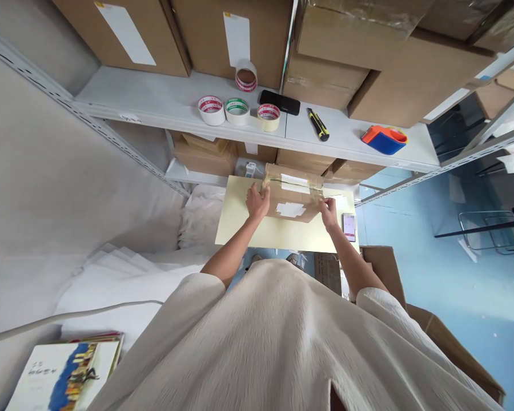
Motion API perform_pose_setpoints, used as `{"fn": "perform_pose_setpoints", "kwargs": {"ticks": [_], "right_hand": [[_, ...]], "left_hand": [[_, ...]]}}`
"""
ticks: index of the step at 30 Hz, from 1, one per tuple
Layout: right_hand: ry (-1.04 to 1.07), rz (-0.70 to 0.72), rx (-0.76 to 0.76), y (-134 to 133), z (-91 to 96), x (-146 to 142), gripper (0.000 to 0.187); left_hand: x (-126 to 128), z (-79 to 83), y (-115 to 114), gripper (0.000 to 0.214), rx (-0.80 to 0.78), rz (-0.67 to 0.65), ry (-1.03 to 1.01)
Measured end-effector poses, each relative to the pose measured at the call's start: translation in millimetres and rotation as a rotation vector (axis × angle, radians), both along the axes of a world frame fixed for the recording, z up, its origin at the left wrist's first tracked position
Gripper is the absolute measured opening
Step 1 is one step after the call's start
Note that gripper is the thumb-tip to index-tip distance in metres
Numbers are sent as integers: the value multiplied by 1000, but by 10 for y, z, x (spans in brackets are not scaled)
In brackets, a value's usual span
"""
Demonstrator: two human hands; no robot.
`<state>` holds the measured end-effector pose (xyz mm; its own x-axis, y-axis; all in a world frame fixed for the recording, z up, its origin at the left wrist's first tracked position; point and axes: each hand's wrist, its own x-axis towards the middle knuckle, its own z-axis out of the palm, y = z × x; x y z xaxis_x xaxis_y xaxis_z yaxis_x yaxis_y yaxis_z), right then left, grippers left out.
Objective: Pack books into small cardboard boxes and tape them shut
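Note:
A small brown cardboard box (274,197) is on the pale yellow table (235,228), with white paper labels on its top and front and clear tape over its top edges. My left hand (257,201) grips the box's left end, fingers closed at the corner. At the opposite end my right hand (328,213) pinches the right edge, thumb and fingers together. The box's underside and far side are hidden. Just right of my right hand, a phone (349,226) with a lit screen lies on the table.
On the shelf (154,94) above are several tape rolls (237,110), a black phone (280,102), a box cutter (318,125) and an orange-blue tape dispenser (384,140). Large cartons (240,34) stand behind them. An open carton (454,337) is at lower right, books (64,374) at lower left.

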<state>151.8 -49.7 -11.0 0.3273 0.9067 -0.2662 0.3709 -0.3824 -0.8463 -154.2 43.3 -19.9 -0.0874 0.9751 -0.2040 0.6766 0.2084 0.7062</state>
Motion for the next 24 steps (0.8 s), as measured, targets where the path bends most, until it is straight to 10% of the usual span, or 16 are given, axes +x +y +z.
{"fn": "perform_pose_setpoints", "kwargs": {"ticks": [8,14,24], "right_hand": [[131,-138,105,-228,-484,121,75],[174,-81,122,-192,-564,313,62],[-19,-205,-127,-316,-800,1500,25]], "left_hand": [[171,-22,-354,76,13,-22,169],[642,143,-363,66,170,-357,186],[1599,85,-413,51,217,-528,111]]}}
